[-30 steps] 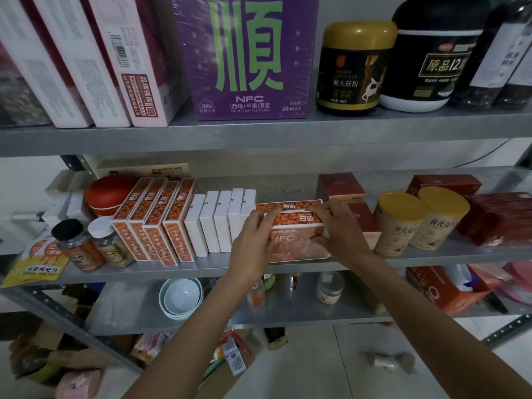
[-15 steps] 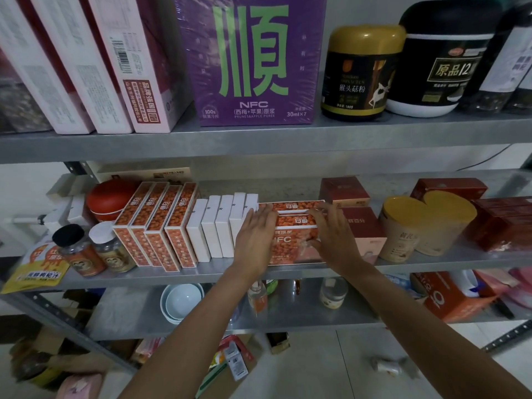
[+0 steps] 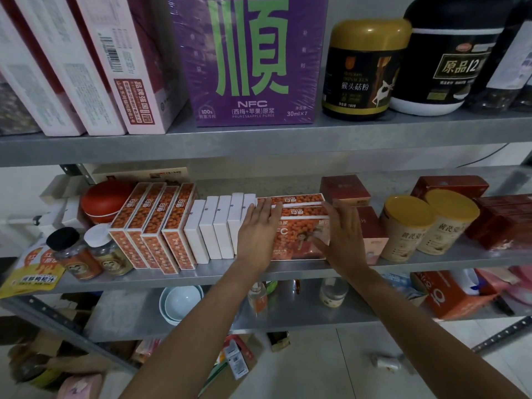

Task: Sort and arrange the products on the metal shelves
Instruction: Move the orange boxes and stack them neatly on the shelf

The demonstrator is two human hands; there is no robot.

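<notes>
**Middle shelf: both grips flat on the orange boxes**

Grey metal shelves fill my view, and the middle shelf (image 3: 201, 272) carries what I am handling. My left grip (image 3: 259, 234) and right grip (image 3: 339, 240) are both released. The fingers are straight and laid flat against the front of a small stack of orange boxes (image 3: 299, 237), with nothing clasped in either one. These boxes stand one behind another with their printed face towards me. They sit between my two grips, near the shelf's front edge.

Just left of my left grip is a row of white boxes (image 3: 218, 226) standing on end. Further left are four more orange boxes (image 3: 161, 226), also on end and leaning a little. Just right of my right grip stands a dark red box (image 3: 371, 226), and beyond it two tubs with yellow lids (image 3: 408, 226).

Above my grips, the upper shelf holds a large purple box (image 3: 253, 61). Below them, on the lower shelf, sits a stack of pale bowls (image 3: 181, 300).
</notes>
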